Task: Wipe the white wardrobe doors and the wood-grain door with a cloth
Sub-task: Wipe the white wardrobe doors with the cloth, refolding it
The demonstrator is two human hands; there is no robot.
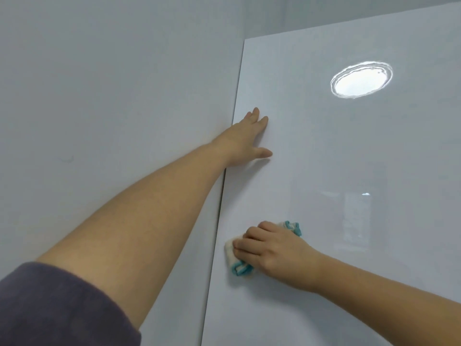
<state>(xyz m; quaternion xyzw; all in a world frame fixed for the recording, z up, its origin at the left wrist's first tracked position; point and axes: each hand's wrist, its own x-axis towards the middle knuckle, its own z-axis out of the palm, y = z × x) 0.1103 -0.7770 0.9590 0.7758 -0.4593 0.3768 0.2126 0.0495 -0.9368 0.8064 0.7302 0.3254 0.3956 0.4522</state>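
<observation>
Head view, looking up at a glossy white wardrobe door [349, 146].

- Left hand [245, 138]: arm stretched up, palm flat on the door just inside its left edge, in the upper half. Fingers straight and released, thumb spread out to the right; holds nothing.
- Right hand [272, 248]: lower on the same door, also near the left edge. Fingers curled over a bunched cloth [239, 268], grasping it and pressing it against the panel.
- Cloth: cream with teal edging. It shows beyond the fingertips at the left, below the hand, and as a teal corner above the knuckles.
- Door surface: oval reflection of a lamp [361, 79] toward the upper right edge; fainter rectangular reflections right of the right hand.
- Left of the door edge: a plain white surface [112, 83], matte.
- Dark purple-grey sleeve [57, 308] on the left upper arm, bottom left corner of the view.
</observation>
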